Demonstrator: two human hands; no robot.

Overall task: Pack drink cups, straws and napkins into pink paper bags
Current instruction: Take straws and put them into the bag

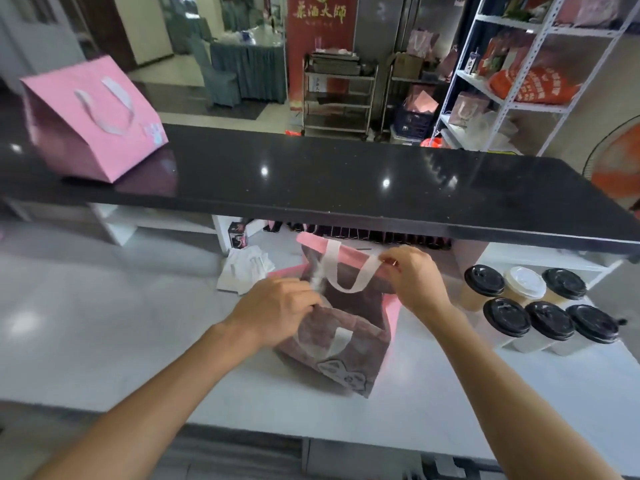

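Note:
A pink paper bag with white ribbon handles stands open on the white counter in front of me. My left hand grips its near-left rim, together with what looks like a wrapped straw. My right hand pinches the far-right rim by the handle. Several lidded drink cups stand in two rows to the right of the bag, most with black lids and one with a white lid. White napkins lie left of the bag. What is inside the bag is hidden.
A black raised ledge runs across above the work counter. A second pink bag lies tilted on its left end. Shelves with more bags stand at the back right, and an orange fan is at the far right.

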